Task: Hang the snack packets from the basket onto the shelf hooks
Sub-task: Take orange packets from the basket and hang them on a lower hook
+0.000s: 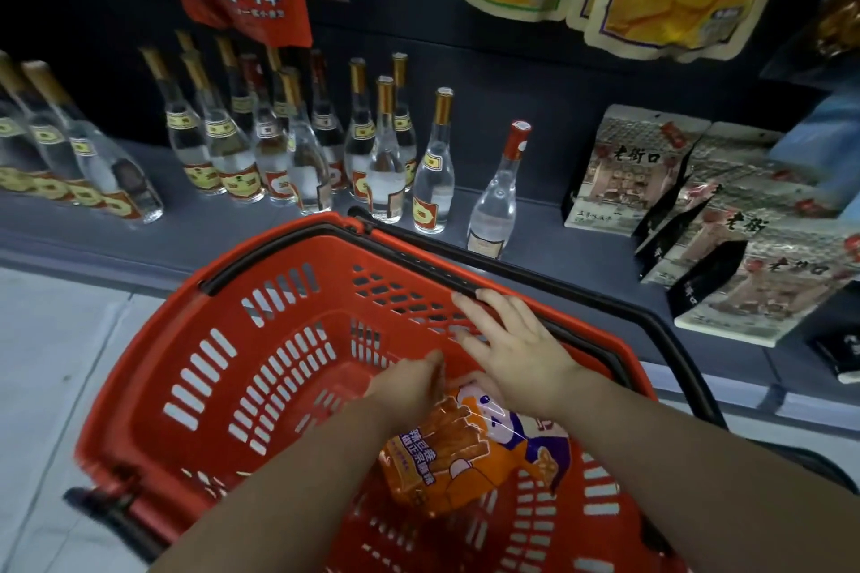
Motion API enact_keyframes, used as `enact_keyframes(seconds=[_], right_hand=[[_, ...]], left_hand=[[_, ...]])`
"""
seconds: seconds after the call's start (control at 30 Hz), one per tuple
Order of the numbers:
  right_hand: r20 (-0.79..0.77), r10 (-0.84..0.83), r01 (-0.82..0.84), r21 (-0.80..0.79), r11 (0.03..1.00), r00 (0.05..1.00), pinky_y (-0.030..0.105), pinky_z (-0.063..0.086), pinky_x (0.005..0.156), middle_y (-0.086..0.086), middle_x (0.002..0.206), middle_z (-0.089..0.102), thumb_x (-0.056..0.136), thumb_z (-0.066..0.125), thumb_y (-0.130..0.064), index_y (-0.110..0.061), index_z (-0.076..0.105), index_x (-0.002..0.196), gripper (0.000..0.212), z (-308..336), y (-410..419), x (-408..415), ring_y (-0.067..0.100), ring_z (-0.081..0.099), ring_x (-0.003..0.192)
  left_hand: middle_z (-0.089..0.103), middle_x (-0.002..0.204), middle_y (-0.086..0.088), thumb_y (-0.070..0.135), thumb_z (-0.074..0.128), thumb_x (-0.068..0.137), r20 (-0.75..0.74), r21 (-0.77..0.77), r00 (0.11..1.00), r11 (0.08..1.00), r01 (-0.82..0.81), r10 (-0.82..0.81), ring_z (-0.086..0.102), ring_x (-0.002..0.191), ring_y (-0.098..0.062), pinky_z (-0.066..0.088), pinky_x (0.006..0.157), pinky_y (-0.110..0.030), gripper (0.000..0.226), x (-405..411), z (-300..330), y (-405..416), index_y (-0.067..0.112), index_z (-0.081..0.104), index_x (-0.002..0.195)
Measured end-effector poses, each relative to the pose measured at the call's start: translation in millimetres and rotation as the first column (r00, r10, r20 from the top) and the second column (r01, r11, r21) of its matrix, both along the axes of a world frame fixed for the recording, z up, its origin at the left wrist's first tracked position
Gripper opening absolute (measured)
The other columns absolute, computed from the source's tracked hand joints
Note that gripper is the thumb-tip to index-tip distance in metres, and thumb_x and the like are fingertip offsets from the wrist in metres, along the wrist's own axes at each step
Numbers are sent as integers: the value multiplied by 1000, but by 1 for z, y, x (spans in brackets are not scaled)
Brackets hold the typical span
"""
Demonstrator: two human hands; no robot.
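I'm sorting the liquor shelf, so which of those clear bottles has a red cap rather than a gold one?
The bottle standing alone at the right end of the row, nearest the grey snack bags. Its cap is red and white.

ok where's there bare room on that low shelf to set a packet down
Bare grey shelf lies between the lone red-capped clear bottle and the standing grey printed pouches. Left of that bottle the gold-capped clear bottles crowd it; right, the pouches overlap.

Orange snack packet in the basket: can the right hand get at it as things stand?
Probably yes. The right hand hovers open just above the orange snack packet with nothing between; the left hand already pinches its top edge.
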State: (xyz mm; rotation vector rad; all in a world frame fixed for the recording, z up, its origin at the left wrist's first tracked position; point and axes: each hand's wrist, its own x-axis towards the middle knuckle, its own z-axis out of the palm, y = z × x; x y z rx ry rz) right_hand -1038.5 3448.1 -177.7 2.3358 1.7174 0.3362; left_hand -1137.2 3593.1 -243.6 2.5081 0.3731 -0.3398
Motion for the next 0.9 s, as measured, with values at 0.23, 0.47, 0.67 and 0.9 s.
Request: enact_keyframes(seconds=[0.23, 0.47, 0.67, 0.9], right_hand=[[-90, 103, -107, -35, 994, 991, 45, 18, 110, 8, 149, 39, 76, 65, -50, -22, 68, 112, 46, 11, 9, 6, 29, 27, 138], [-58, 76, -80, -59, 995, 995, 46, 13, 112, 13, 147, 41, 58, 84, -39, -14, 69, 113, 63, 6, -6, -2, 30, 34, 139], [-191, 65, -82, -82, 993, 979, 35, 34, 101, 8, 136, 55, 41, 88, -25, -20, 74, 101, 61, -18, -25, -4, 24, 53, 126], [-294, 65, -67, 3, 998, 954, 27, 34, 105, -3, 141, 50, 72, 67, -44, -18, 47, 137, 73, -12, -26, 5, 15, 48, 130]], left_hand=[[34, 144, 0, 37, 58, 91, 2, 189, 1000, 982, 19, -20, 48, 121, -22, 49, 92, -38, 48, 5, 3, -33, 21, 46, 134], [39, 130, -4, 13, 68, 84, 294, -82, 827, 875, -477, 479, 48, 117, -20, 45, 96, -28, 59, 16, -15, -49, 15, 33, 131], [65, 101, -4, 38, 66, 83, 221, -146, 834, 863, -483, 505, 65, 93, -26, 50, 79, -39, 56, 16, -22, -30, 26, 27, 121], [66, 106, 1, 28, 49, 95, 293, 49, 922, 959, -278, 252, 63, 98, -20, 52, 77, -35, 25, 5, -19, 4, 25, 57, 119]])
